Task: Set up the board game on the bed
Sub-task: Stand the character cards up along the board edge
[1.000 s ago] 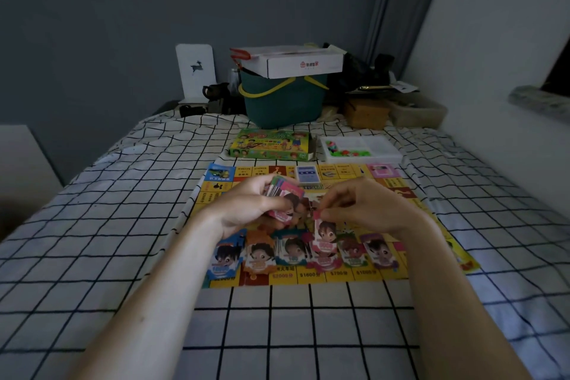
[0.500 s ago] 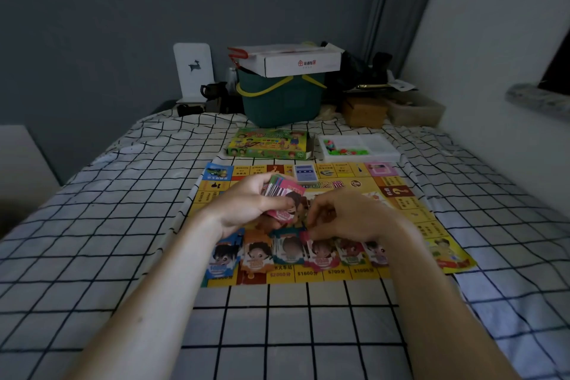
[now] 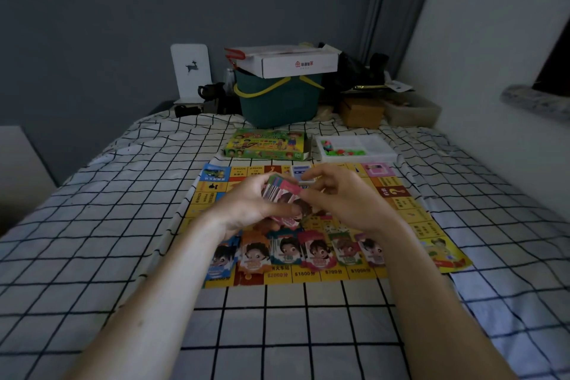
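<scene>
Yellow paper makes up the flat game board [image 3: 410,210] I am looking down on, spread on the white bedsheet with a black grid [image 3: 92,241]. My left hand [image 3: 246,207] grips a thick stack of pink-edged cartoon cards [image 3: 282,196] above the middle of the board, thumb lying across the face of the front card. My right hand [image 3: 342,200] meets the stack from the other side, its fingertips curled and pinching the top corner of the front card. Six small piles of cartoon-face cards [image 3: 296,251] lie side by side in a row along the near edge of the board, just under my wrists. A blue-and-white card deck [image 3: 300,170] sits on the far strip of the board, partly hidden by my right fingers.

Just beyond the far edge lie a flat green game box with cartoon figures [image 3: 265,145] and, to its right, a white plastic tray holding small coloured pieces [image 3: 357,148]. At the head of the bed stands a dark green tub with a yellow handle [image 3: 279,102], a white cardboard box [image 3: 287,62] resting on top. A white upright stand with a deer silhouette [image 3: 191,71] is to its left.
</scene>
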